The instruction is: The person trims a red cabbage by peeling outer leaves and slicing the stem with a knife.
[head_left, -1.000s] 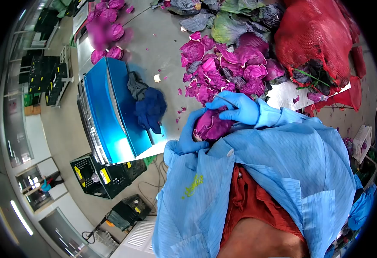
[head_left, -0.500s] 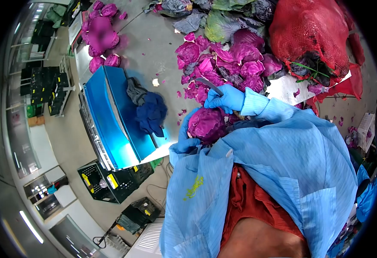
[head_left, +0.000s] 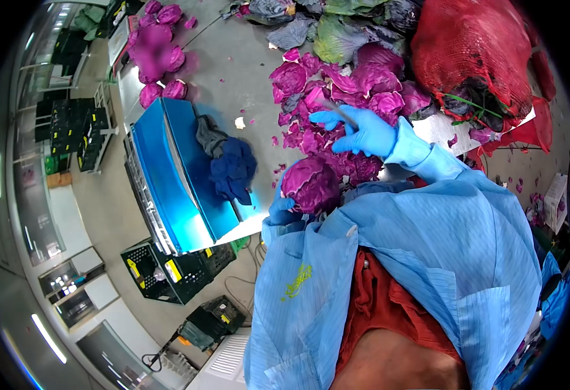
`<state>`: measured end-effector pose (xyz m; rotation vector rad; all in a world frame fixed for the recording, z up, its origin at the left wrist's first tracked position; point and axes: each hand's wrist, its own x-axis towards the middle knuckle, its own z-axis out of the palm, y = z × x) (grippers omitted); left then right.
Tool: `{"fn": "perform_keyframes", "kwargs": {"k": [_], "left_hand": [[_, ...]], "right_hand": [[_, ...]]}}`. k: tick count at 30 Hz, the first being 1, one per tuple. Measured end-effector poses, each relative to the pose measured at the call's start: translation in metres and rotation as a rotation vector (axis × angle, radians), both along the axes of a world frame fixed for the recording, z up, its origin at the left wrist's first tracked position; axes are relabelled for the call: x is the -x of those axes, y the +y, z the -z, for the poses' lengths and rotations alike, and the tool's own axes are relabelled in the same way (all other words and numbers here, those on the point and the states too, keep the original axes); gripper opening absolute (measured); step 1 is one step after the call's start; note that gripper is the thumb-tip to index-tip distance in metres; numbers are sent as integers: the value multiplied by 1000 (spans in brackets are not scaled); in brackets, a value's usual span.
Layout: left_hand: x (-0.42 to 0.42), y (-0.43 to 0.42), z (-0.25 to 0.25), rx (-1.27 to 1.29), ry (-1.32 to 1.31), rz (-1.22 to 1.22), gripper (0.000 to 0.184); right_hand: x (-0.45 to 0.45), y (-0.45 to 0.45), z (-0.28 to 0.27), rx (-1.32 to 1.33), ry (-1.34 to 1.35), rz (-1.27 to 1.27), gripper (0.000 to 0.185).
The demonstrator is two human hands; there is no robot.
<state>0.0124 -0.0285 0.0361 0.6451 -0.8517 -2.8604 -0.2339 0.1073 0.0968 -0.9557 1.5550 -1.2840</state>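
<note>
Left hand (head_left: 281, 210): gloved in blue, its fingers curved around the left side of the purple cabbage (head_left: 311, 185); a part of it is hidden behind the cabbage.
Right hand (head_left: 368, 133): gloved in blue, raised to the right and far side of the cabbage, pinching a knife (head_left: 339, 114), with some fingers spread apart.
Knife: the blade points to the far left and is blurred; how the handle lies in the fingers, I cannot tell.
Cabbage: held near the body, at the near edge of the counter (head_left: 239, 78), apart from the right hand.
Purple leaves (head_left: 363, 81): a loose heap on the counter, just beyond the cabbage and partly behind the right hand.
Green and dark leaves (head_left: 337, 39): piled at the far side, next to the heap.
Net bag (head_left: 477, 52): red, at the far right, with dark leaves in its mouth.
Blue cloth (head_left: 234, 169): crumpled, left of the cabbage, with a grey cloth (head_left: 210, 135) touching it.
Blue box (head_left: 165, 175): at the left edge, beside both cloths.
Other cabbages (head_left: 158, 52): purple, grouped at the far left, partly blurred.
Black crate (head_left: 158, 273): on the floor at the left.
</note>
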Motion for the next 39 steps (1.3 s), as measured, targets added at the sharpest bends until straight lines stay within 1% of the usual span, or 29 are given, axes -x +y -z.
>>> {"fn": "perform_keyframes", "kwargs": {"k": [1, 2, 3, 5, 6, 8, 11, 14, 15, 17, 20, 21, 23, 24, 26, 28, 33, 38, 39], "left_hand": [[1, 0, -3, -24, -20, 4, 98], [4, 0, -5, -48, -33, 11, 98], [6, 1, -7, -59, -43, 19, 97], [8, 3, -6, -26, -56, 31, 96], [10, 3, -6, 63, -52, 41, 93], [11, 4, -9, 68, -54, 58, 91], [16, 4, -13, 75, -68, 97, 87], [19, 3, -12, 105, -36, 128, 83], [22, 3, -10, 116, -14, 138, 82], [24, -1, -2, 138, -55, 182, 82], [26, -3, 1, 130, -80, 221, 82], [27, -3, 2, 120, -80, 228, 82], [24, -9, 12, 216, -94, 253, 82], [24, -13, 20, 267, -99, 268, 82], [24, -21, 38, 323, -207, 344, 82], [27, -22, 37, 310, -235, 362, 81], [30, -13, 34, 132, -81, 267, 81], [29, -2, 17, 132, -82, 203, 84], [29, 0, 14, 129, -84, 194, 85]], "right_hand": [[-6, -6, 4, 110, 224, -71, 73], [-11, -2, 4, 74, 280, -165, 81], [-18, -5, 12, 88, 282, -207, 78], [-31, -10, 31, 216, 434, -185, 74], [-31, -10, 31, 175, 441, -234, 73], [-28, -11, 29, 89, 455, -334, 69], [-19, -11, 30, 49, 484, -415, 68], [-22, -7, 5, -1, 597, -393, 62], [-21, -7, 5, -11, 625, -431, 62], [-16, -10, 9, -26, 683, -509, 62], [-8, -9, 19, 11, 616, -541, 61], [-8, -7, 20, 22, 644, -533, 60], [-11, -2, 22, 43, 695, -520, 56], [-11, 0, 26, 77, 738, -508, 56], [-12, 3, 32, 142, 821, -485, 56], [-14, 5, 25, 89, 865, -526, 59], [-12, 5, 27, 39, 845, -558, 65], [-11, 5, 32, 22, 821, -547, 66], [-12, 6, 35, 39, 846, -528, 70]]}}
